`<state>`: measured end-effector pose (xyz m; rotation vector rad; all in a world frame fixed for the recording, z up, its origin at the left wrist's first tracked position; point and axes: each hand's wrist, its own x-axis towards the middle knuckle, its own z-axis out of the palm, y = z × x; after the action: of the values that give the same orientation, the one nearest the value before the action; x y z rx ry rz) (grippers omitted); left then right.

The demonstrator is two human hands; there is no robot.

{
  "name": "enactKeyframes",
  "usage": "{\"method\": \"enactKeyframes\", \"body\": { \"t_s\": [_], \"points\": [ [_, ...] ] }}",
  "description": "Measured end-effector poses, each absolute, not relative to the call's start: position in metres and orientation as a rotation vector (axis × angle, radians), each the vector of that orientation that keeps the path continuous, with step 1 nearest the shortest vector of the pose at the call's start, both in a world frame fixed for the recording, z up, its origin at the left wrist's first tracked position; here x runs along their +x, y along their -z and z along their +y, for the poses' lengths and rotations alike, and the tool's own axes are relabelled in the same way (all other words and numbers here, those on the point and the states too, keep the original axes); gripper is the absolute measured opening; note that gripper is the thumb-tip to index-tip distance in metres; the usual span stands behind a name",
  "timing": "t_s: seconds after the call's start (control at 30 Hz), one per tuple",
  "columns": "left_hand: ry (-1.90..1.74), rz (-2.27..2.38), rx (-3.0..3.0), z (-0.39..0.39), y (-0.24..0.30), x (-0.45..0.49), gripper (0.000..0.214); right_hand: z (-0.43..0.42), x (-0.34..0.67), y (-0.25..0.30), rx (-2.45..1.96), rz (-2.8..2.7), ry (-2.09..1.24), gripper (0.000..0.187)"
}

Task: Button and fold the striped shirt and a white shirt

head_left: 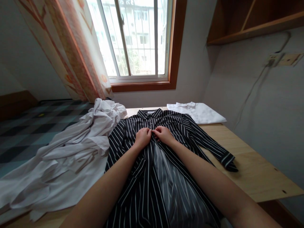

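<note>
A black shirt with white stripes (166, 120) lies face up, its collar toward the window. The upper front is together, while below my hands the two front edges part and show the greyish inside. At chest height my left hand (143, 137) pinches the left front edge. Close beside it, my right hand (163, 135) pinches the other front edge, fingertips nearly touching those of the left. Any button between the fingers is too small to make out. One sleeve stretches out to the right, its cuff near the table's right side.
The shirt lies on a wooden table (249, 171). A heap of white clothes (92, 142) lies on the left, beside a checked bed (21, 136). At the back right is a folded white shirt (197, 113). A wooden shelf (258, 28) juts from the right wall.
</note>
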<state>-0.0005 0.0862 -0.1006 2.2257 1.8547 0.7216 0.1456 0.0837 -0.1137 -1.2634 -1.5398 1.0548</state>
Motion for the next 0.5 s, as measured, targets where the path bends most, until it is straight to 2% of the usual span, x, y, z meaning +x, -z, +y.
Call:
{"method": "enactKeyframes", "body": {
  "t_s": [0.27,0.5],
  "points": [
    [-0.752,1.726,2.243,0.0829,0.0961,-0.0041,0.022,0.084,0.1469,0.1093,-1.414,-1.822,-0.612,0.016],
    [-0.779,1.699,2.226,0.0804,0.0939,-0.0039,0.022,0.086,0.1487,0.1144,-1.334,-1.707,-0.803,0.017]
  ]
}}
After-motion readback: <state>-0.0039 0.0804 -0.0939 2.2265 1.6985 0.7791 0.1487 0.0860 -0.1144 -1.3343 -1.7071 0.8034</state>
